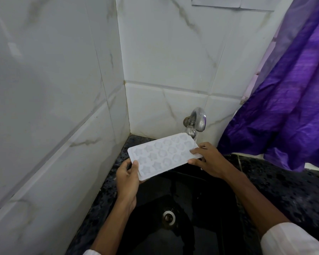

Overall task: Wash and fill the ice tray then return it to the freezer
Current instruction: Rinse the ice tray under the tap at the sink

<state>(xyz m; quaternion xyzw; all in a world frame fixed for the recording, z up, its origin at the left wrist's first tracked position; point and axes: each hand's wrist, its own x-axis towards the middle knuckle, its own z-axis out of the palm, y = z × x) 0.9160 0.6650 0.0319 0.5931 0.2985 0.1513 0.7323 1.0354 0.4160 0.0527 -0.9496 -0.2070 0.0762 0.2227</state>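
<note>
A white ice tray with star and round moulds is held over the black sink, tilted, its far right corner under the steel tap. My left hand grips the tray's near left end, thumb on top. My right hand pinches the tray's right end, fingers on its top face. A thin stream of water seems to fall by the right corner.
White marble-pattern tiled walls meet in a corner behind the sink. The sink's drain lies below the tray. A speckled black counter surrounds the basin. A purple curtain hangs at the right, over the counter.
</note>
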